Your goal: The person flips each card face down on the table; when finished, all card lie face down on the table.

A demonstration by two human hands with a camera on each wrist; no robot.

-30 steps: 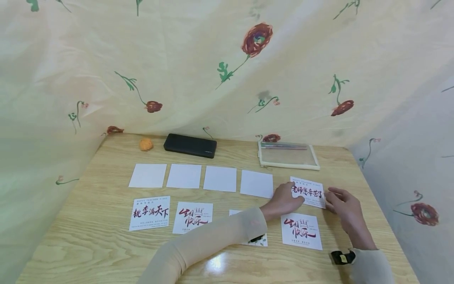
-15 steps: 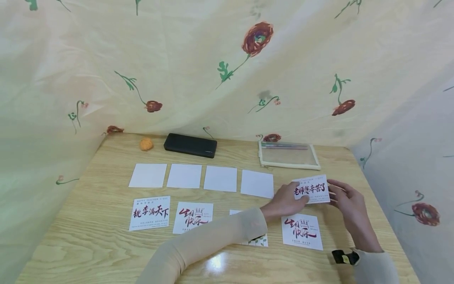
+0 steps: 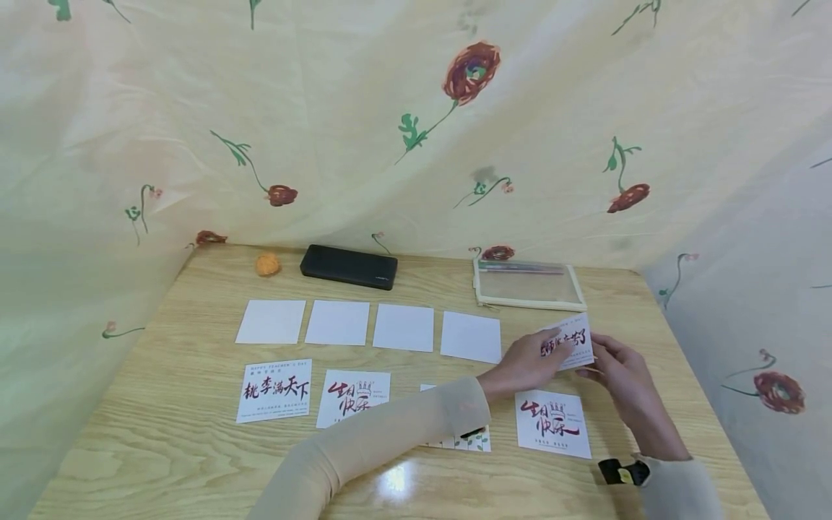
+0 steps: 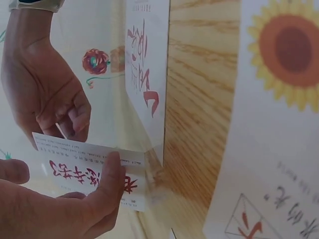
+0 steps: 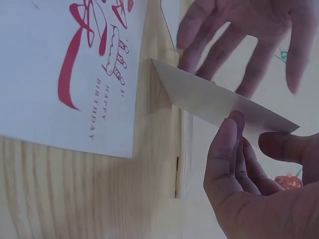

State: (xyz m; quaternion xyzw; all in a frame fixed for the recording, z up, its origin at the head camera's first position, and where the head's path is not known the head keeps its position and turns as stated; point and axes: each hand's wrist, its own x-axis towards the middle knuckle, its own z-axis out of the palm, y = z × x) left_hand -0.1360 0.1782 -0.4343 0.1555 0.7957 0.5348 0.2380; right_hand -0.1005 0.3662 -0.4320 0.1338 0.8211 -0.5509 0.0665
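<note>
1. Fingers of the left hand (image 3: 523, 361) pinch the near-left edge of a printed card (image 3: 570, 341), thumb under it and forefinger laid across its red lettering, as the left wrist view shows.
2. The right hand (image 3: 620, 375) takes the same card at its right edge, thumb and curled fingers closed on the paper; the right wrist view shows the card's plain back tilted up between both hands.
3. The card is raised off the wooden table (image 3: 162, 448) and slanted, at the right end of the upper row, just past the fourth blank card.
4. Directly below it lies a birthday card (image 3: 553, 423) with red brush lettering, flat on the table and apart from the raised card.
5. Four blank white cards (image 3: 370, 325) sit in a row to the left; below them lie a red-lettered card (image 3: 274, 390) and a second birthday card (image 3: 353, 398), with another card (image 3: 469, 440) partly hidden under the left sleeve.
6. At the table's far edge rest a black case (image 3: 348, 266), a small orange ball (image 3: 267, 264) and a clear zip pouch (image 3: 528, 284).
7. A floral cloth (image 3: 390, 130) hangs behind and around the table.
</note>
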